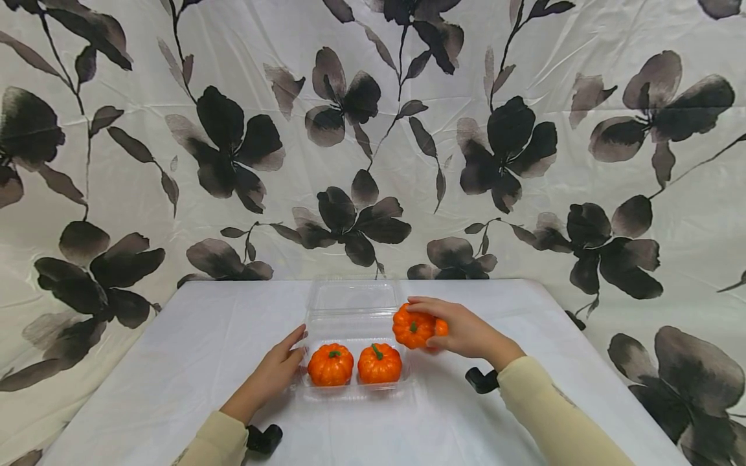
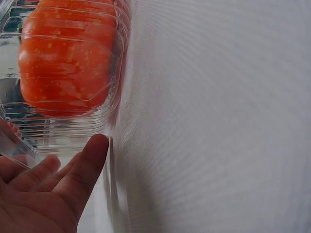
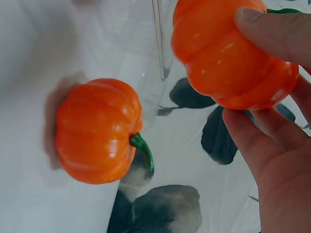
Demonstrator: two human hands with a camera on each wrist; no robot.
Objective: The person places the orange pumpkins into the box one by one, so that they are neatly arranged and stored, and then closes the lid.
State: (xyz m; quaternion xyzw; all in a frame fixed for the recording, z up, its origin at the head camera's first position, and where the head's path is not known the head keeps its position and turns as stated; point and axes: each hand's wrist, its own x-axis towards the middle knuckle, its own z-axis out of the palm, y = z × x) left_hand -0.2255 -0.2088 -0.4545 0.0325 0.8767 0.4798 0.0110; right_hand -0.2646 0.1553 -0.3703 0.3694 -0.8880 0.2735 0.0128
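Note:
My right hand (image 1: 466, 330) grips a small orange toy pumpkin (image 1: 412, 325) by its sides, just off the right edge of a clear plastic clamshell box (image 1: 350, 329). In the right wrist view, the thumb lies over the held pumpkin (image 3: 233, 58), with fingers beneath it. Two more pumpkins sit in the box's near half, a left one (image 1: 330, 366) and a right one (image 1: 379, 364), both with green stems. At the box's left side rests my left hand (image 1: 276, 369), its fingers extended; the left wrist view shows fingertips (image 2: 99, 141) right at the ribbed plastic wall.
Another orange pumpkin (image 3: 98, 131) lies on the white-covered table (image 1: 466, 421), partly hidden behind my right hand in the head view. The box's lid (image 1: 355, 296) stands open toward the back. Behind the table hangs a floral cloth (image 1: 431, 213).

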